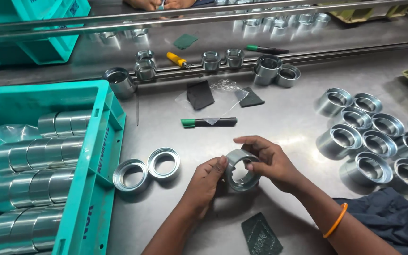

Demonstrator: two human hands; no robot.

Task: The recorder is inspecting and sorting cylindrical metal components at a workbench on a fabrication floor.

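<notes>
Gripping: metal ring (pixel 242 170), pinched between both hands above the steel table (pixel 284 118)
Left hand (pixel 204 182): fingertips clamped on ring's left rim
Right hand (pixel 272 163): closed over ring's right side

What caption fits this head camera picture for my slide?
Both hands, left hand and right hand, hold a shiny metal ring above a steel table, beside a teal crate.

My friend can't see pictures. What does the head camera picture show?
Both hands, left hand and right hand, hold a shiny metal ring above a steel table. A teal crate of stacked rings sits at left; more rings cluster at right.
</notes>
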